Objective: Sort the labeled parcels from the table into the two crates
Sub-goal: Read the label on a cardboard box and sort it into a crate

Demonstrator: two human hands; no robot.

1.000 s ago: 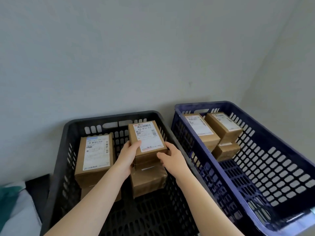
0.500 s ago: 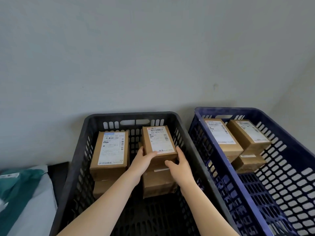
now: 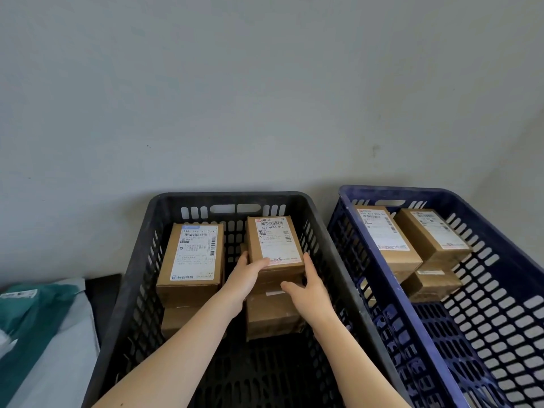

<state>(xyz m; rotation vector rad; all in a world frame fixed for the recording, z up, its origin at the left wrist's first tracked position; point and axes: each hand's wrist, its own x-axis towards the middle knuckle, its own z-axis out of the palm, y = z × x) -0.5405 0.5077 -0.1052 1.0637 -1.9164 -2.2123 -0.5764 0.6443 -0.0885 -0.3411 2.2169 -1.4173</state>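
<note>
**Parcel on the stack, black crate**

We hold the top parcel (image 3: 274,242) label-up on a stack (image 3: 272,316) of cartons inside the black crate (image 3: 138,269). The left hand (image 3: 248,272) grips its 9 o'clock side, thumb over the top edge. The right hand (image 3: 309,291) lies flat-fingered against the 3 o'clock side. So our grip has the parcel between both hands. A second labelled parcel (image 3: 192,254) stands at 9 o'clock; the blue crate (image 3: 506,231) is at 3 o'clock.

Risks, as we judge: we cannot tell if it sits square. A quick release could tip it toward 6 o'clock, and a dragging thumb could skew it.
</note>
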